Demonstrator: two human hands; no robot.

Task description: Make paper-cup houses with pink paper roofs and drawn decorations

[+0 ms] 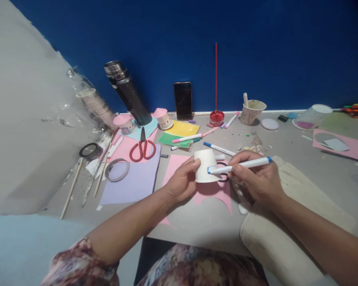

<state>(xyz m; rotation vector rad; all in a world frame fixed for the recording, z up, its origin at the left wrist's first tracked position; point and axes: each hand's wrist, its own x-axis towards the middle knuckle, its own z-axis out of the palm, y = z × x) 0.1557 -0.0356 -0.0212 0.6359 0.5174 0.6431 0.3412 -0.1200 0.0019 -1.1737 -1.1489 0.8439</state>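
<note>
My left hand (183, 180) is closed around the left side of a white paper cup (204, 159), which is held upside down above the table. A blue mark shows on the cup's side. In my right hand (258, 176) is a white marker pen (247, 164) with a blue end, its tip touching that mark. Beneath the cup lies a cut sheet of pink paper (176, 163) with a curved piece gone from it. Black scissor handles (224, 177) are partly hidden behind the cup and marker.
Red-handled scissors (142, 149), a tape roll (117, 171) and purple sheets (137, 190) lie left. A dark flask (129, 95), a phone (183, 100) and a patterned cup (251, 112) stand along the blue wall. Beige cloth (274, 234) lies under my right arm.
</note>
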